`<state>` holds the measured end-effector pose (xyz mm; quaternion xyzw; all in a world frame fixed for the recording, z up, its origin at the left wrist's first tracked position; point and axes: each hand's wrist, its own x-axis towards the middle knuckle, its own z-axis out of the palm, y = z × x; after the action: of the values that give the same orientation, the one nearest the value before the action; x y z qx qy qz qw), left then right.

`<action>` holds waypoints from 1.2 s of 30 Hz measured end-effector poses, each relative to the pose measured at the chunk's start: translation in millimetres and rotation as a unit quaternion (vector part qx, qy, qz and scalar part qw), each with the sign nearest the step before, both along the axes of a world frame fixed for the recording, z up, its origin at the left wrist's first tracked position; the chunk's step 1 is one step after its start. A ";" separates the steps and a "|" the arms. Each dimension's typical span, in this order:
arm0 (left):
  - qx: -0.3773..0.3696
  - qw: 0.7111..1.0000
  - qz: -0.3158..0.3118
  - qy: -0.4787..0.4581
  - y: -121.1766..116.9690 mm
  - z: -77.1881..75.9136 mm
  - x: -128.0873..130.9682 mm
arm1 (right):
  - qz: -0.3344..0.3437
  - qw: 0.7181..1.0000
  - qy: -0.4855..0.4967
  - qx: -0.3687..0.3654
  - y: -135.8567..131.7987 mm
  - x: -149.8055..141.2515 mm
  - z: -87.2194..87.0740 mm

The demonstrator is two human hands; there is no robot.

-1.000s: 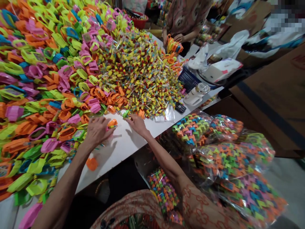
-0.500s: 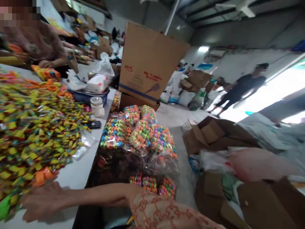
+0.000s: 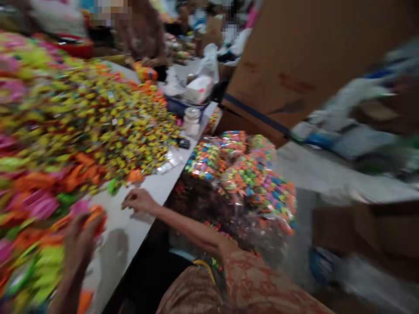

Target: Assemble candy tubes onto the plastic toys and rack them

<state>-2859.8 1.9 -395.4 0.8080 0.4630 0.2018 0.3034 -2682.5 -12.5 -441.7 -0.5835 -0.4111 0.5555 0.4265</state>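
The picture is motion-blurred. My left hand (image 3: pixel 80 240) is low at the left over the white table (image 3: pixel 157 187), fingers closed around an orange plastic piece (image 3: pixel 96 217). My right hand (image 3: pixel 139 201) rests on the table with bent fingers, just short of the heap of small yellow tubes (image 3: pixel 108 117); whether it holds anything is hidden by the blur. A green piece (image 3: pixel 113 186) and an orange piece (image 3: pixel 135 175) lie just beyond it. Pink, orange and green plastic frames (image 3: pixel 36 196) are piled at the left.
Clear bags of multicoloured pieces (image 3: pixel 242 170) sit off the table's right edge. A white jar (image 3: pixel 191 121), a black handset (image 3: pixel 183 143) and a blue basket (image 3: pixel 183 107) stand farther back. A large cardboard box (image 3: pixel 310 56) stands to the right. A co-worker (image 3: pixel 144 35) stands at the far end.
The camera swung right toward the room and has come back toward the table. My right hand stays at the pile's edge; my left hand with the orange piece is back in view.
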 end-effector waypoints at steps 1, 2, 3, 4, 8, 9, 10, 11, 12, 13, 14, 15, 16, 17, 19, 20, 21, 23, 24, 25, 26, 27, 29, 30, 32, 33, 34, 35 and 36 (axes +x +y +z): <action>-0.004 0.997 0.077 -0.016 -11.5 0.2 -15.4 | -0.001 0.998 0.060 -0.015 -5.1 -5.0 3.7; -0.004 0.990 0.136 -0.035 -20.9 -0.7 -25.1 | -0.007 0.995 0.103 -0.011 -9.3 -10.0 7.0; -0.003 0.984 0.170 -0.056 -27.5 -2.8 -30.2 | -0.001 0.990 0.138 0.002 -13.0 -14.8 9.9; -0.007 0.981 0.178 -0.073 -31.6 -6.2 -32.5 | 0.008 0.987 0.161 0.014 -16.5 -19.5 12.6; -0.031 0.980 0.157 -0.121 -37.9 -22.5 -34.9 | 0.058 0.982 0.172 0.060 -29.4 -32.9 22.6; -0.027 0.979 0.155 -0.132 -39.8 -25.5 -36.3 | 0.067 0.982 0.166 0.068 -31.8 -34.5 24.9; -0.019 0.978 0.152 -0.141 -41.8 -28.0 -38.0 | 0.077 0.981 0.159 0.074 -33.7 -35.4 26.9; -0.008 0.978 0.149 -0.148 -44.0 -30.1 -40.0 | 0.087 0.981 0.152 0.079 -35.1 -35.7 28.8; 0.001 0.978 0.145 -0.150 -46.1 -31.7 -42.1 | 0.094 0.981 0.144 0.083 -36.1 -35.6 30.6; 0.008 0.979 0.143 -0.144 -48.0 -33.0 -44.2 | 0.100 0.982 0.137 0.087 -37.0 -35.3 32.1; 0.015 0.981 0.141 -0.131 -49.8 -33.8 -46.0 | 0.103 0.982 0.128 0.090 -37.8 -34.8 33.6; 0.021 0.983 0.141 -0.113 -51.3 -34.0 -47.6 | 0.104 0.983 0.118 0.096 -38.6 -34.2 34.8; 0.028 0.985 0.141 -0.093 -52.7 -33.8 -49.1 | 0.107 0.983 0.108 0.102 -39.5 -33.6 35.8; 0.034 0.987 0.141 -0.076 -53.9 -33.0 -50.4 | 0.112 0.983 0.096 0.110 -40.5 -33.1 36.5; 0.043 0.989 0.130 -0.058 -55.6 -30.4 -52.7 | 0.128 0.981 0.073 0.126 -42.3 -32.3 36.3; 0.047 0.990 0.120 -0.056 -56.2 -29.0 -53.8 | 0.136 0.980 0.063 0.131 -43.2 -32.2 35.4; 0.051 0.991 0.110 -0.054 -56.8 -27.8 -54.7 | 0.141 0.980 0.056 0.132 -43.9 -32.3 33.9; 0.061 0.993 0.096 -0.044 -57.7 -26.7 -55.9 | 0.137 0.981 0.047 0.125 -45.0 -33.0 29.8; 0.064 0.993 0.095 -0.036 -58.1 -26.9 -56.1 | 0.130 0.983 0.043 0.120 -45.5 -33.5 27.5; 0.066 0.993 0.097 -0.029 -58.5 -27.7 -56.1 | 0.123 0.985 0.039 0.117 -46.0 -33.9 25.4; 0.067 0.993 0.100 -0.023 -59.0 -28.9 -55.9 | 0.119 0.986 0.033 0.115 -46.4 -34.1 23.6; 0.065 0.993 0.101 -0.018 -59.5 -30.4 -55.6 | 0.119 0.986 0.027 0.115 -46.9 -34.2 22.2; 0.056 0.993 0.106 -0.013 -60.4 -33.6 -55.1 | 0.132 0.984 0.019 0.118 -47.7 -33.7 21.1; 0.051 0.992 0.111 -0.011 -60.8 -35.0 -55.1 | 0.141 0.983 0.017 0.119 -48.1 -33.4 21.3; 0.043 0.992 0.116 -0.006 -61.3 -36.4 -56.1 | 0.160 0.980 0.015 0.118 -48.5 -32.5 22.7; 0.042 0.993 0.108 0.000 -61.5 -36.3 -57.2 | 0.171 0.978 0.014 0.117 -48.5 -31.9 23.5; 0.043 0.995 0.092 0.009 -61.7 -35.5 -58.6 | 0.184 0.976 0.011 0.114 -48.0 -31.0 24.4; 0.043 0.997 0.068 0.021 -62.1 -34.2 -60.3 | 0.197 0.974 0.007 0.111 -47.1 -29.5 25.0; 0.042 0.998 0.040 0.034 -62.6 -32.2 -62.2 | 0.213 0.971 0.005 0.105 -45.7 -27.3 25.4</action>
<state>-2922.0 -60.7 -427.6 0.8073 0.4961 0.2057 0.2448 -2709.8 -58.1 -416.3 -0.4319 -0.5800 0.5897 0.3595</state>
